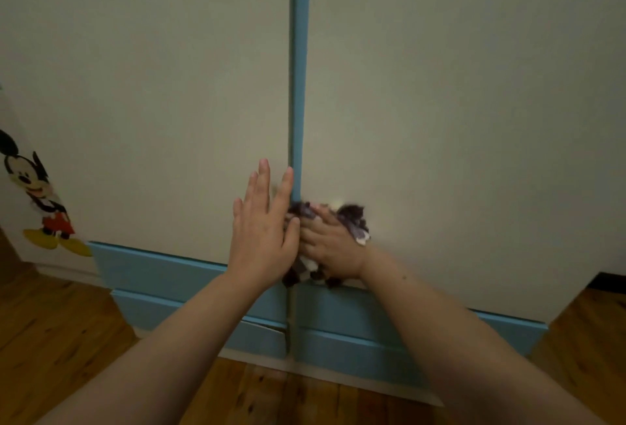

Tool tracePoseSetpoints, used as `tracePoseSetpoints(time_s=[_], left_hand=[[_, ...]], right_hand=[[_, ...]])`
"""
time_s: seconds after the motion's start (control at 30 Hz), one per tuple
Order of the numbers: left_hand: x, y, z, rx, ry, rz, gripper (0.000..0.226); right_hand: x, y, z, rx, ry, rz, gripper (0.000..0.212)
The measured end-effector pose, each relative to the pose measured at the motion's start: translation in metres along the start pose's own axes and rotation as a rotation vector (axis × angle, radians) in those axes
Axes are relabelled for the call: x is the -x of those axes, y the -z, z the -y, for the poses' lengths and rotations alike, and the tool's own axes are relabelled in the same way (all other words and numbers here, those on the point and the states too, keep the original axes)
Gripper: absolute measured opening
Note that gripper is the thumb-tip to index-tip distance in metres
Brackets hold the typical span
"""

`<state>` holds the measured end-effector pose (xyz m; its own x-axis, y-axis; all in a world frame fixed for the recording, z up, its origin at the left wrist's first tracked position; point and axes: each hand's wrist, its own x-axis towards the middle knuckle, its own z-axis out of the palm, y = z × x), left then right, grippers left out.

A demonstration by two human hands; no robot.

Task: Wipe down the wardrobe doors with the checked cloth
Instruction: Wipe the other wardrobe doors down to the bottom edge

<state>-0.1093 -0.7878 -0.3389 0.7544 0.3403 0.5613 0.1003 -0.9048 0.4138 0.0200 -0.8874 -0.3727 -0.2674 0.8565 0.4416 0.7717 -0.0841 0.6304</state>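
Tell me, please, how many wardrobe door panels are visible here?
2: the left door under the flat left hand, and the right door where the right hand presses the checked cloth. More may lie outside the frame.

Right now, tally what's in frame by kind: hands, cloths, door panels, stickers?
Hands: 2, left hand flat on the door, right hand gripping the cloth
Checked cloth: 1
Wardrobe door panels: 2, left door, right door
Cartoon mouse sticker: 1
Total: 6
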Motion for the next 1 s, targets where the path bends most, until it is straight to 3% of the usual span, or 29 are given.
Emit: tracePoseSetpoints(time_s=[0.1,0.33,0.6,0.8,0.9,1.0], left_hand=[[-0.010,0.008,-0.009,0.048,-0.017,-0.061,0.068],[-0.037,0.023,-0.043,0.075,-0.095,-0.228,0.079],[-0.036,0.016,-0.044,0.038,-0.086,-0.241,0.085],[-0.028,-0.008,-0.049,-0.107,-0.224,-0.155,0.092],[-0.023,-0.023,-0.054,-0.194,-0.301,-0.104,0.094],[-0.023,-0.034,-0.056,-0.253,-0.257,-0.052,0.094]], right_hand=[[-0.025,0.038,-0.041,0.043,-0.002,-0.034,0.039],[-0.088,0.117,-0.123,0.306,-0.216,-0.109,0.049],[-0.042,0.072,-0.076,0.169,-0.252,-0.233,0.048],[0.052,0.016,-0.013,0.048,-0.162,0.101,0.047],[0.089,0.008,-0.005,0.044,-0.108,0.161,0.045],[0.119,0.007,0.000,0.068,-0.086,0.240,0.057]])
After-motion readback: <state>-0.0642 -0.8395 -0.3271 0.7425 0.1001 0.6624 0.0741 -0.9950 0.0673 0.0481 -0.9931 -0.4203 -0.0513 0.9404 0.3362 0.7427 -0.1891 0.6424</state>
